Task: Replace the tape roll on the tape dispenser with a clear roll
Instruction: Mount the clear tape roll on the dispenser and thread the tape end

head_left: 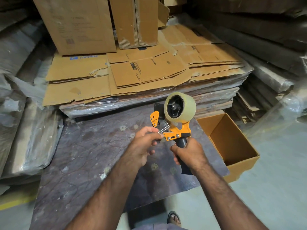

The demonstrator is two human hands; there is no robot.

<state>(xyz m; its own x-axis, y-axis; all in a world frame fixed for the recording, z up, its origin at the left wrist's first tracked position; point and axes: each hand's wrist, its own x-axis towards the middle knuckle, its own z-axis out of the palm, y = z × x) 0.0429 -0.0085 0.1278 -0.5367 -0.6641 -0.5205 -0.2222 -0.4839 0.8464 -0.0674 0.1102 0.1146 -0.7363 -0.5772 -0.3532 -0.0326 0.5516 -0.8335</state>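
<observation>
An orange and black tape dispenser point(176, 132) is held up in front of me, above a dark sheet on the floor. A clear tape roll point(184, 107) sits on its hub at the top. My right hand point(189, 154) grips the black handle from below. My left hand point(144, 143) pinches the loose end of the clear tape point(163, 129) just left of the dispenser's orange frame, near the roller and the orange guard flap point(154, 117).
An open cardboard box point(232, 143) stands on the floor to the right. A plastic-wrapped pallet stack of flattened cartons point(132, 73) lies ahead, with upright boxes point(79, 25) behind it. Wrapped bundles point(20, 113) line the left and right sides. My sandalled foot point(174, 219) shows at the bottom.
</observation>
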